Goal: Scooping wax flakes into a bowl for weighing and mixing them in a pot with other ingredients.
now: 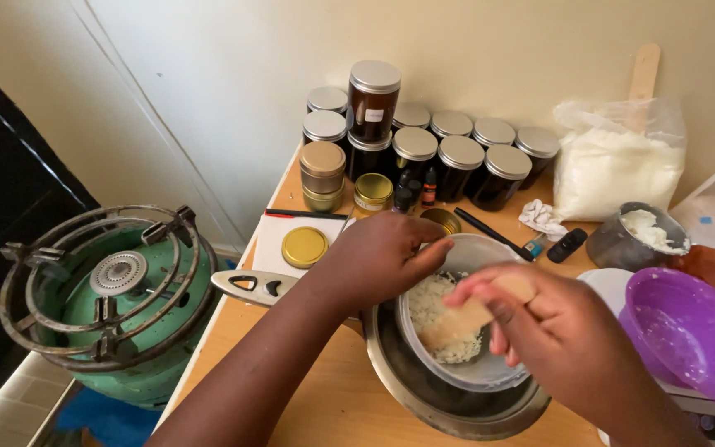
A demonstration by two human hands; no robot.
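Note:
My left hand [378, 257] grips the rim of a clear plastic container [490, 372] that is tilted over a steel saucepan [424, 393] on the wooden table. White flaky wax [430, 310] lies inside the container. My right hand [556, 331] holds a flat wooden spatula [457, 321] whose end is inside the container, against the flakes. The saucepan's pale handle [254, 285] sticks out to the left under my left forearm.
Several dark jars with silver lids [444, 161] and small gold tins [304, 247] stand at the back. A bag of white flakes [618, 165], a grey bowl [635, 240] and a purple bowl [697, 335] lie right. A green gas burner [117, 298] sits left of the table.

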